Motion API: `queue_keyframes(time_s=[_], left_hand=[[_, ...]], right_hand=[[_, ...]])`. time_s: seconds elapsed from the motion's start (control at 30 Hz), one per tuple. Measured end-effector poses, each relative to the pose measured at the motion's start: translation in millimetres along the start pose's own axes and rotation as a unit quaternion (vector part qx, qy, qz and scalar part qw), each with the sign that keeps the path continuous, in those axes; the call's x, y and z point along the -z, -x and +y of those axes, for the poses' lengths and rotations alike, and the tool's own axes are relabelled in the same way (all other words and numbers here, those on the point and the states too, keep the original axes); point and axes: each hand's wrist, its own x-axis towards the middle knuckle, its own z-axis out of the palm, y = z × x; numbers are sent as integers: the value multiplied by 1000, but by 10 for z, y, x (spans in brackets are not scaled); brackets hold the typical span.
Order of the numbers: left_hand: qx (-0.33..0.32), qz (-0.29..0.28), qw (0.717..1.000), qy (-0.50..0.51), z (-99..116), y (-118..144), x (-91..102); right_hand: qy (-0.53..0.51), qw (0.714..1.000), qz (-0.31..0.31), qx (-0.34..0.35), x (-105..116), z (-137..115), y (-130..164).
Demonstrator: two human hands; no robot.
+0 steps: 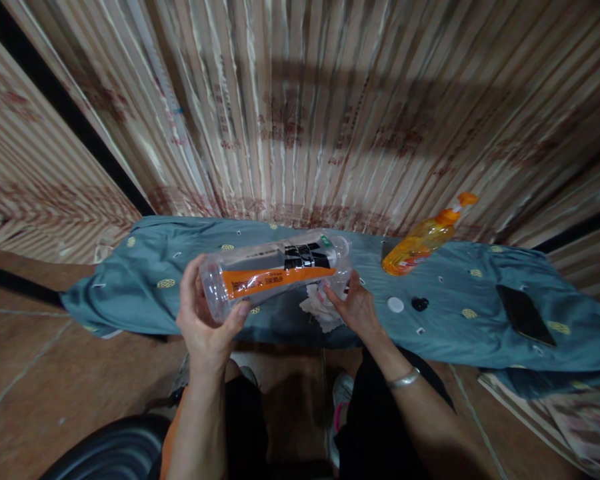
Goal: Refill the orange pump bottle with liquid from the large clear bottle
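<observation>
A large clear plastic bottle point(275, 267) with an orange and black label lies sideways in the air above the cloth-covered table, its base to the left. My left hand point(203, 310) is closed around the base, thumb below and fingers behind. At the other end, my right hand point(355, 303) is closed on the bottle near its shoulder, with part of the fingers hidden. Just under the right hand is a crumpled whitish rag or tissue point(323, 310); I cannot tell whether that hand also holds it.
On the teal tablecloth point(145, 293) to the right are an orange dish-soap bottle point(420, 247) with a pump top, a white round cap point(395, 305), a small black object point(420, 304) and a dark phone point(525, 315). A striped curtain point(305, 120) hangs behind. A black stool point(115, 450) stands at lower left.
</observation>
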Motion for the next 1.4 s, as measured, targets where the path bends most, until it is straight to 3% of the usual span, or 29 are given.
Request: queue_keyframes(time_s=[1.4], left_hand=[[5,2,1000,10,15,2,-11]], right_hand=[[-1,1000,6,-1,-14,0,0]])
